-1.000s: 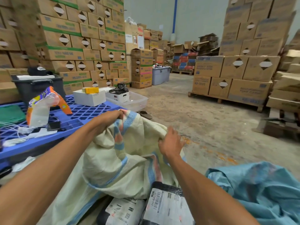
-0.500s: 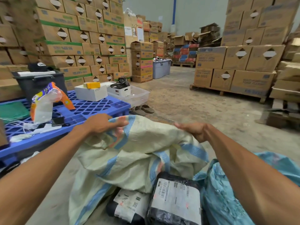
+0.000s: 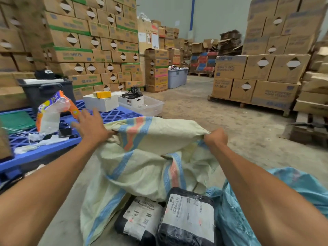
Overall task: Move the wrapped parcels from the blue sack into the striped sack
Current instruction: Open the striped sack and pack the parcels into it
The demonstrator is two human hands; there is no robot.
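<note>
Warehouse aisle, cardboard cartons [image 3: 71, 55] stacked high on both sides. On my feed the left hand [image 3: 92, 128] hangs at the left end of the striped sack [image 3: 150, 157], its fingers [image 3: 88, 118] spread straight and released. I cannot tell whether the palm touches the cloth. The right hand [image 3: 215, 137] is clenched on the sack's rim at the far right end, fingers [image 3: 220, 134] curled round a bunched fold and holding it off the floor, so the cream cloth with its blue and orange bands stretches between the two hands and sags toward me.

Two wrapped parcels [image 3: 142, 217], black film with white shipping labels, lie side by side on the floor, nearer to me than either set of fingers and partly under the sack's drooping cloth. The blue sack [image 3: 301, 189] lies crumpled just beside the right-hand parcel, under the right forearm.

Just beyond the left fingers is a blue pallet [image 3: 122, 114] carrying an orange-and-clear plastic bag [image 3: 53, 112] and a white box [image 3: 101, 103].
</note>
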